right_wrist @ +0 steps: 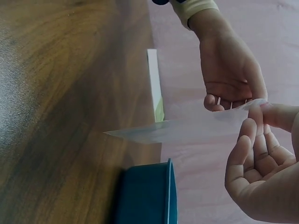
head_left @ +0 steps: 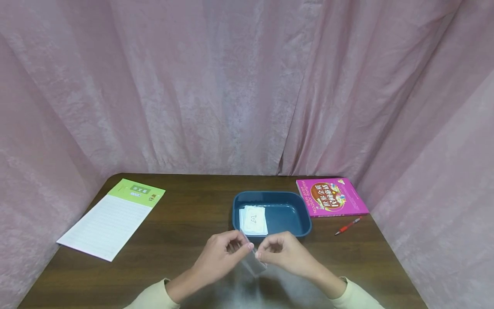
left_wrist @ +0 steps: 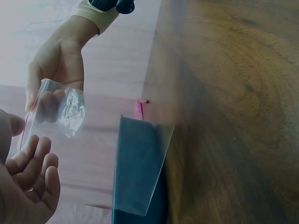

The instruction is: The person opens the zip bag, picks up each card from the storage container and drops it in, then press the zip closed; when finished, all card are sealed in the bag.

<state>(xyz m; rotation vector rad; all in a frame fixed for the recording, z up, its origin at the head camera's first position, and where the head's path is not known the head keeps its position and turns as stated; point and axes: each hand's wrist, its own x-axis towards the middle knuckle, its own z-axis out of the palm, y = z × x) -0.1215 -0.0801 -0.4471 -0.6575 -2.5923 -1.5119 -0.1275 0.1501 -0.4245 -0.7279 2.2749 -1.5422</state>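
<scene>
Left hand [head_left: 220, 253] and right hand [head_left: 283, 251] each pinch the top edge of a clear plastic bag [head_left: 252, 259], held above the desk [head_left: 177, 240], just before the blue tray [head_left: 297, 214]. Step, likely: opening the mouth; next calls for parting the lips gently.

bare table [head_left: 181, 240] left of hands, blue tray [head_left: 301, 229] just ahead, pen [head_left: 348, 225] right

A green-headed lined pad [head_left: 112, 217], pink book [head_left: 331, 197] and red pen [head_left: 348, 225] lie on the table [head_left: 185, 240].
</scene>
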